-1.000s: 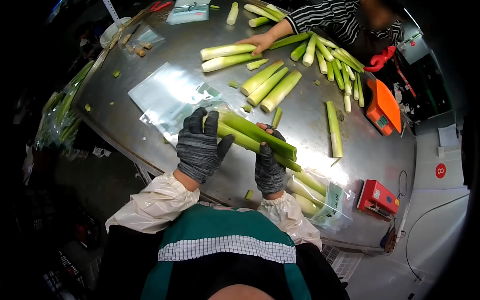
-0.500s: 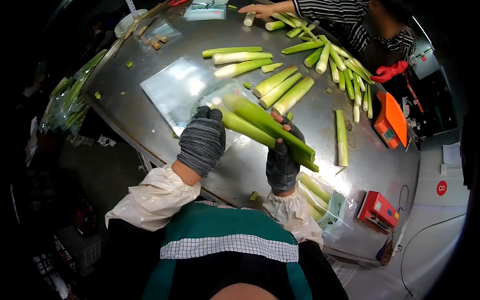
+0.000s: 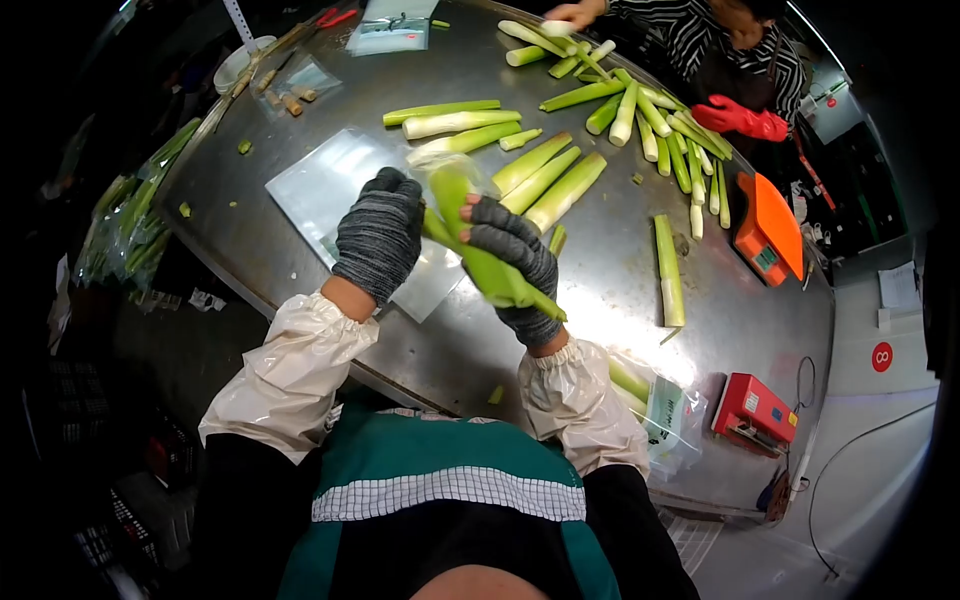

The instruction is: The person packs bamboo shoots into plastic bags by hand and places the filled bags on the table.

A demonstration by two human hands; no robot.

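Note:
My right hand point(image 3: 515, 255), in a grey glove with bare fingertips, is wrapped round green stalks point(image 3: 480, 262) above the metal table. Closed fingers of my left hand point(image 3: 382, 232) are at a clear plastic bag point(image 3: 425, 170) that lies around the upper end of the stalks. What exactly those fingers pinch is partly hidden. Under and beside my left hand lie flat clear bags point(image 3: 315, 190). Just beyond my hands, several cut stalks point(image 3: 567, 192) rest on the table.
A co-worker point(image 3: 745, 60) with a red glove stands across the table point(image 3: 400, 350) by a stalk pile point(image 3: 690, 150). On the right are an orange scale point(image 3: 768, 230), a red device point(image 3: 755, 412) and a bag of stalks point(image 3: 665, 410). A white bucket point(image 3: 240, 62) stands top left.
The held stalks have swung more upright, with the bag now over their upper end. My right hand has moved left. The co-worker's bare hand has let go of stalks and moved back to the pile.

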